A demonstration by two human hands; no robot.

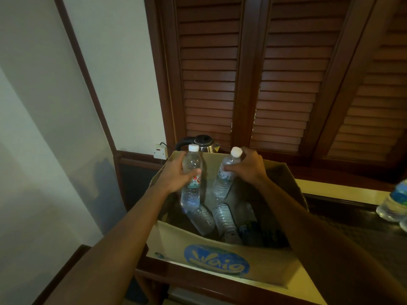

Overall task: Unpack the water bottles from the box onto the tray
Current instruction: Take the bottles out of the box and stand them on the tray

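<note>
- The left hand (176, 172) has its fingers wrapped round a clear water bottle (191, 179), held upright above the open cardboard box (218, 260), at about 10 o'clock from the box's middle.
- The right hand (247, 165) grips a second bottle (225, 175) near its neck; this one tilts, white cap toward 1 o'clock.
- More bottles (222, 219) lie on their sides in the bottom of the box.
- The box sits on a dark wooden desk (356, 230).
- Two other bottles (394, 201) stand at the desk's 3 o'clock edge, well apart from the box.
- A kettle (203, 143) peeks up behind the box at 12 o'clock, beside a wall socket (160, 150).
</note>
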